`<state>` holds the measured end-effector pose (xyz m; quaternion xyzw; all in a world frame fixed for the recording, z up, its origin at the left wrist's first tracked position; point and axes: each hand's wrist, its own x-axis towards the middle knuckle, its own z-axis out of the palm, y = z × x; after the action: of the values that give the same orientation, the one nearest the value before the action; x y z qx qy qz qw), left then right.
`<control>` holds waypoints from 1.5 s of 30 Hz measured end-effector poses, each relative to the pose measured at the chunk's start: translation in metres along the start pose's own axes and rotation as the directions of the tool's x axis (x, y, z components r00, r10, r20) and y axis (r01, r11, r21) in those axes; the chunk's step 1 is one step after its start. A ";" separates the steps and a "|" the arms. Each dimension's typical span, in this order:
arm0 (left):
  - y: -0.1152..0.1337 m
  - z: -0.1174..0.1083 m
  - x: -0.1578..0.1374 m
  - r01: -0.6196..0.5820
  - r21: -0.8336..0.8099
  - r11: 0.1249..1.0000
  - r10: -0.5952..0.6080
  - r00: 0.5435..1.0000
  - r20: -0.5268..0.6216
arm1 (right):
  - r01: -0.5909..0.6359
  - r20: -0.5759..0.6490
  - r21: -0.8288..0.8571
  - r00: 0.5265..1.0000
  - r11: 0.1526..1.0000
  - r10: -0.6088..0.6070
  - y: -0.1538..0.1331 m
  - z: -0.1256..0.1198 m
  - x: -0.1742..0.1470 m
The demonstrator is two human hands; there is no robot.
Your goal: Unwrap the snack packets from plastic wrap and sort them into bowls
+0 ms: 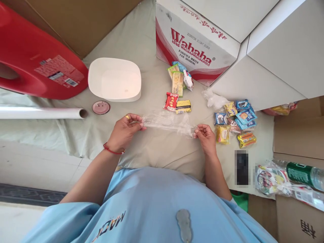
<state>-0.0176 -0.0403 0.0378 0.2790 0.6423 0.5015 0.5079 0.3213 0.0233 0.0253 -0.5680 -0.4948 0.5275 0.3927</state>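
Note:
A clear plastic bag (168, 124) is stretched sideways between my two hands, low over the pale cloth. My left hand (126, 130) pinches one end of it between thumb and fingers. At the opposite end, my right hand (205, 136) has its fingers closed on the bag's edge. Just beyond the bag lie a red snack packet (171, 101) and a yellow packet (183, 106). Behind them are cracker packs (177, 82) and a blue-and-white packet (187, 80). To the right of my right hand several small snack packets (234, 118) sit in a loose group, with crumpled clear plastic (215, 98) beside them.
An open white plastic tub (113, 96) and a round pink badge (101, 107) stand left of centre. A white tube (40, 113) and a large red jug (45, 57) are farther left. A Wahaha carton (194, 47) is behind; plastic bottles (300, 173) lie at right.

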 end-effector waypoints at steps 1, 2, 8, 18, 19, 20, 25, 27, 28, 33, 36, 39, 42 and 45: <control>0.000 -0.005 0.001 -0.051 0.073 0.996 0.049 0.998 0.029 | 0.023 0.025 -0.014 0.999 1.000 -0.023 0.001 -0.003 0.002; 0.001 -0.010 0.002 -0.113 0.163 0.980 0.101 0.992 0.080 | 0.051 0.052 -0.037 0.997 0.998 -0.049 0.002 -0.006 0.004; -0.006 -0.026 0.005 -0.489 0.645 0.587 0.324 0.872 0.366 | 0.347 0.161 -0.465 0.938 0.815 -0.308 0.006 -0.018 0.005; 0.007 -0.005 -0.006 -0.505 0.558 0.659 0.577 0.815 0.056 | 0.440 0.044 -0.498 0.873 0.747 -0.486 -0.016 0.001 -0.006; 0.008 0.000 -0.005 -0.518 0.528 0.672 0.563 0.821 0.089 | 0.427 0.079 -0.499 0.889 0.754 -0.451 -0.016 0.007 -0.002; 0.006 0.004 -0.003 -0.532 0.496 0.686 0.555 0.824 0.116 | 0.399 0.093 -0.499 0.907 0.769 -0.410 -0.015 0.012 0.002; -0.017 0.023 0.010 -0.491 0.217 0.843 0.481 0.871 0.102 | 0.320 0.176 -0.346 0.945 0.882 -0.274 -0.016 0.028 0.013; -0.029 0.026 0.016 -0.409 0.061 0.911 0.406 0.912 0.049 | 0.388 0.251 -0.248 0.911 0.888 -0.327 -0.022 0.023 0.008; -0.033 0.027 0.019 -0.371 -0.014 0.929 0.371 0.928 0.025 | 0.430 0.310 -0.195 0.880 0.882 -0.360 -0.026 0.018 0.003; -0.038 0.026 0.024 -0.326 -0.117 0.938 0.330 0.944 0.024 | 0.590 0.758 -0.027 0.538 0.807 -0.367 -0.034 -0.008 -0.025; -0.030 0.024 0.024 -0.361 0.078 0.929 0.355 0.932 0.075 | 0.674 0.858 -0.185 0.465 0.715 -0.216 -0.022 -0.019 -0.038; -0.026 0.024 0.024 -0.385 0.312 0.869 0.350 0.923 0.161 | 0.716 0.864 -0.307 0.486 0.627 -0.131 -0.010 -0.026 -0.050; -0.027 0.026 0.023 -0.399 0.404 0.823 0.356 0.917 0.180 | 0.717 0.848 -0.360 0.518 0.597 -0.112 -0.007 -0.033 -0.058; -0.019 0.027 0.013 -0.386 0.512 0.767 0.443 0.897 0.012 | 0.697 0.831 -0.403 0.551 0.593 -0.083 -0.015 -0.040 -0.062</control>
<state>0.0065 -0.0257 0.0154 0.5083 0.6995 0.4308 0.2583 0.3617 -0.0311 0.0585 -0.2650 -0.8917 0.3661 0.0257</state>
